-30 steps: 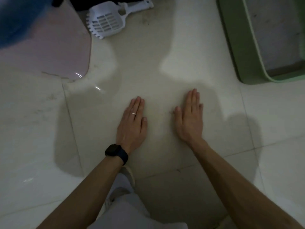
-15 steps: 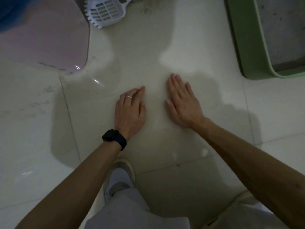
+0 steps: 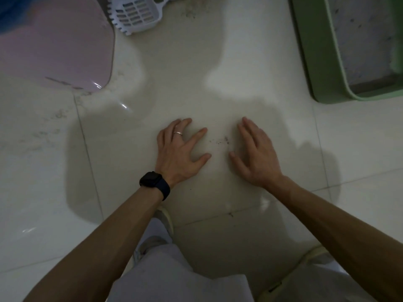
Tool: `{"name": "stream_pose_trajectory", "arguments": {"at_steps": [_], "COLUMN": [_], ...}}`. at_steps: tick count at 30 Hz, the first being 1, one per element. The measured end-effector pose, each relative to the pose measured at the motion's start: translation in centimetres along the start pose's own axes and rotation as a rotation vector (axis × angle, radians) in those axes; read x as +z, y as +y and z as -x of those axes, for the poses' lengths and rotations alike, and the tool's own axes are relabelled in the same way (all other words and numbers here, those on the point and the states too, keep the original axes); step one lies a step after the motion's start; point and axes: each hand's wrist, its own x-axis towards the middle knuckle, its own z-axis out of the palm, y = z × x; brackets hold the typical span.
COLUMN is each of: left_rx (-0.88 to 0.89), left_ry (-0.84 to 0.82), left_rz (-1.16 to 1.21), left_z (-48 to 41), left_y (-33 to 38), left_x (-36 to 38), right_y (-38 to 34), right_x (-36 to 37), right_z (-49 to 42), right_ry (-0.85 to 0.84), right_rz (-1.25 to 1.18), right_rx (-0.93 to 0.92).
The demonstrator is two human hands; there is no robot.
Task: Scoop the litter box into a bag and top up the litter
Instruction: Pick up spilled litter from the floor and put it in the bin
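Left hand (image 3: 181,153) and right hand (image 3: 257,158) rest on the floor (image 3: 218,94) either side of specks (image 3: 220,141), fingers (image 3: 199,132) released. Scoop (image 3: 137,15) lies well beyond the specks.

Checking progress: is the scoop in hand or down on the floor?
On the floor. The white scoop lies at the frame's top, while the left hand and right hand rest on the floor, holding nothing.

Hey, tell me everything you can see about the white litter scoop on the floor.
The litter scoop looks like white plastic: a shallow basket with rows of slots, raised sides and short teeth along its front edge. Its handle runs up and right, cut off by the frame. It lies on the pale floor tiles, close beside a pink rounded object. Neither the left hand nor the right hand touches it.
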Motion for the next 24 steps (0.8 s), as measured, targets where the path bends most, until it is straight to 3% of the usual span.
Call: {"name": "stream_pose_trajectory", "arguments": {"at_steps": [5, 13, 24], "left_rx": [0.029, -0.053, -0.163], "left_ry": [-0.029, -0.014, 0.106], "left_rz": [0.033, 0.154, 0.275], "left_z": [-1.6, -1.6, -0.2], "left_y": [0.0, 0.9, 2.7], "left_x": [-0.4, 0.3, 1.3], "right_y": [0.9, 0.3, 2.5], "right_x": [0.5, 1.0, -0.6], "right_z": [0.3, -2.3, -2.9], "right_ry": [0.049, 0.235, 0.065], "right_rz": [0.088, -0.11, -0.054], "right_rx": [0.04, 0.027, -0.198]}}
